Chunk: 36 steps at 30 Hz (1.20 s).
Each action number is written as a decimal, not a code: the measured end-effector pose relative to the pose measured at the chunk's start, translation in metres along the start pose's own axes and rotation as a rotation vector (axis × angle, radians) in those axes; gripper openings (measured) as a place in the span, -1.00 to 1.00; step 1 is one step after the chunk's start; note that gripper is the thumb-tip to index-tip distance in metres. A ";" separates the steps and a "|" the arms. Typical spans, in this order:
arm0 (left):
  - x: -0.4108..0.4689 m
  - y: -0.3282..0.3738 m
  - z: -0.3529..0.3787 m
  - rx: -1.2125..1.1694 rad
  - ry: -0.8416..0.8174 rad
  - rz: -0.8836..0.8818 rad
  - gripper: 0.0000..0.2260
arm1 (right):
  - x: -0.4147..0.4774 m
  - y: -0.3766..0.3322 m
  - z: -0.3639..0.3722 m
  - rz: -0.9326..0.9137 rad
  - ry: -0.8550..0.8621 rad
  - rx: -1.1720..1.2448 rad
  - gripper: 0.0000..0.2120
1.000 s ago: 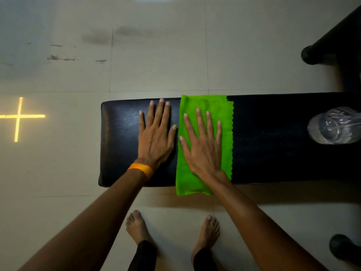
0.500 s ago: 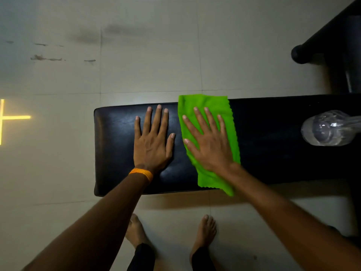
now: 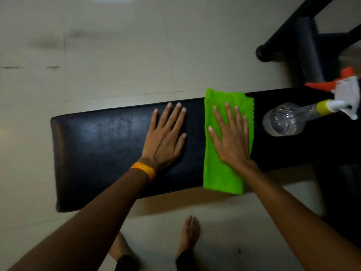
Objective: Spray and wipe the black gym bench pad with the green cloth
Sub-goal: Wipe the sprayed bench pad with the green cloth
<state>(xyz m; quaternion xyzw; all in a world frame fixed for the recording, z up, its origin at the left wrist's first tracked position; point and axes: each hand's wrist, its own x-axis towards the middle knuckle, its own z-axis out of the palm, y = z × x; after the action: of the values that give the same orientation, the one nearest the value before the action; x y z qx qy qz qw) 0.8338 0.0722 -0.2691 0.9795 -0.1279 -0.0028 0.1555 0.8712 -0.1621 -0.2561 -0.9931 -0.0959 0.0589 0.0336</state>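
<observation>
The black bench pad (image 3: 101,153) runs across the view from left to right over a pale tiled floor. A folded green cloth (image 3: 218,173) lies across it right of the middle, its near end hanging over the front edge. My right hand (image 3: 231,137) presses flat on the cloth, fingers spread. My left hand (image 3: 166,139), with an orange band at the wrist, rests flat on the bare pad to the left of the cloth and holds nothing. A clear spray bottle (image 3: 287,122) with a white and orange trigger head lies on the pad to the right.
Black frame bars and a padded roller (image 3: 304,47) of gym equipment stand at the upper right. My bare feet (image 3: 190,231) are on the floor in front of the bench. Faint smear marks show on the pad's left part.
My right hand has slid the green cloth to the right along the pad, closer to the spray bottle. The left hand stays flat on the pad. The camera view has shifted right.
</observation>
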 end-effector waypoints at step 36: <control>0.019 0.006 0.018 0.132 -0.054 -0.038 -0.35 | 0.001 -0.028 0.001 0.172 0.041 0.027 -0.41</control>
<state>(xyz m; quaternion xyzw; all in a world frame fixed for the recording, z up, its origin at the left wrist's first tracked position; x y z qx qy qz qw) 0.8498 0.0568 -0.2836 0.9895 -0.1133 -0.0236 0.0868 0.8673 -0.1345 -0.2549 -0.9981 -0.0088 0.0424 0.0436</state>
